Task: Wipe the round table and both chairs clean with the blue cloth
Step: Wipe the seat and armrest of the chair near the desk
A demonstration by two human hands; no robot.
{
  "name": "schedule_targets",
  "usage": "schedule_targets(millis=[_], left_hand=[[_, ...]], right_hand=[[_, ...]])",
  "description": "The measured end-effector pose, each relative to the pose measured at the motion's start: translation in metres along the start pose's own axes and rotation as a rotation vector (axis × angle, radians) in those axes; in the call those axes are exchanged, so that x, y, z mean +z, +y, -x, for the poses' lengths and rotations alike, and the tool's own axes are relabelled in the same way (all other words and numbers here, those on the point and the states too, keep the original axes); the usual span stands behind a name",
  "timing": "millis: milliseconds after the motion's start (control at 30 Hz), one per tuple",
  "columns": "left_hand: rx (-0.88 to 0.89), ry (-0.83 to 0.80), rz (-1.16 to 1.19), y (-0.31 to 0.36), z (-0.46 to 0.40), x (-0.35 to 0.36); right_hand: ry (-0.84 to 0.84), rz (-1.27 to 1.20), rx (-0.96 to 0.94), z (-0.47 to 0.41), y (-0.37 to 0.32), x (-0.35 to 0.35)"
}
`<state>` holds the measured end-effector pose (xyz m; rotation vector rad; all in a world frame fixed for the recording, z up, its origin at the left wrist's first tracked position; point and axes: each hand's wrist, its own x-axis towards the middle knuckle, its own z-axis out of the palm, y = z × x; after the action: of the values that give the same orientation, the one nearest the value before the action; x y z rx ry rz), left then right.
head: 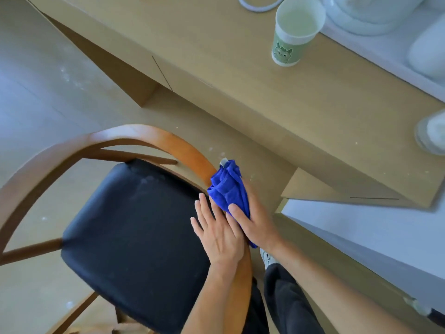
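Right hand (pixel 255 220) grips blue cloth (pixel 228 186)

No words, numbers or brand names can be read anywhere. The only marking is a printed cartoon creature, pale green with pointed ears, on the side of the paper cup (pixel 295 32) standing on the far wooden worktop (pixel 240 75); it carries no lettering.

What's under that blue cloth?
The chair's wooden rail runs beneath the cloth, which the right hand presses on it. The covered stretch of rail is hidden.
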<state>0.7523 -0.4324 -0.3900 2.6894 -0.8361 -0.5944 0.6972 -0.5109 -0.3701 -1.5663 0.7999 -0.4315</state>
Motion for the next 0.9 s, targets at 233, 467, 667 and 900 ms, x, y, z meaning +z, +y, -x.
schedule_targets(millis=[233,467,667,900], left_hand=[[-0.033,0.027,-0.045,0.003,0.003,0.005],[-0.017,0.008,-0.032,0.001,0.002,0.005],[-0.008,0.003,0.005,-0.001,-0.001,0.007],[-0.003,0.030,-0.013,-0.001,-0.002,0.010]], right_hand=[[-0.046,0.232,-0.154,-0.111,-0.050,0.010],[-0.136,0.209,-0.153,-0.121,-0.054,0.008],[-0.137,-0.011,-0.023,-0.062,-0.015,-0.006],[-0.248,0.033,-0.035,-0.155,-0.064,0.005]])
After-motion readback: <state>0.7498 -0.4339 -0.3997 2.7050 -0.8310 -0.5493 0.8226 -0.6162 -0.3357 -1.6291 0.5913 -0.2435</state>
